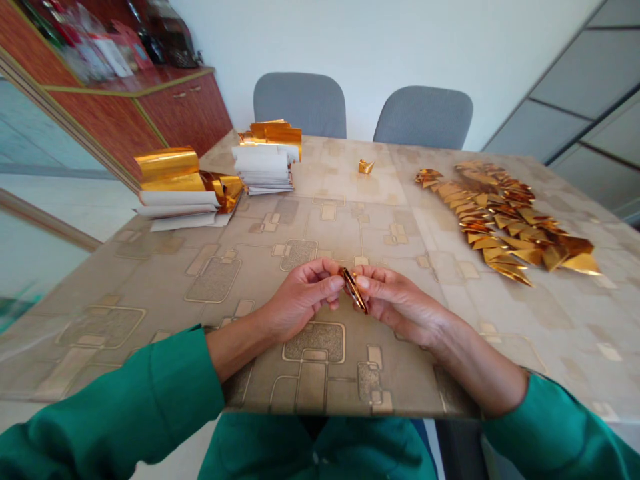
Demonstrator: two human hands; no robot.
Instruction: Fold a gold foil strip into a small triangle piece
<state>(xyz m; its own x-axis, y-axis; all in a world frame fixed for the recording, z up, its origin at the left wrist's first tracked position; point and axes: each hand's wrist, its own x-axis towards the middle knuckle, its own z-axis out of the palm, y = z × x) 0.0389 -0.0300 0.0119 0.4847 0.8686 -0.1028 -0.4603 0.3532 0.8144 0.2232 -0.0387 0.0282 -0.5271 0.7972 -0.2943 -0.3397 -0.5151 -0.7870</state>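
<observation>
Our left hand (300, 300) and right hand (400, 310) pinch a folded gold-foil strip (354, 290) above the table (150, 267), while a heap of gold triangles (500, 223) sits within reach beyond the grip.

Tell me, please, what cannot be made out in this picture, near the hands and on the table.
Head view:
- folded gold foil piece: partly hidden by the left hand and right hand
- pile of folded gold pieces: lower pieces hidden by upper ones
- packets on the cabinet: cut off by the top edge, blurred
</observation>
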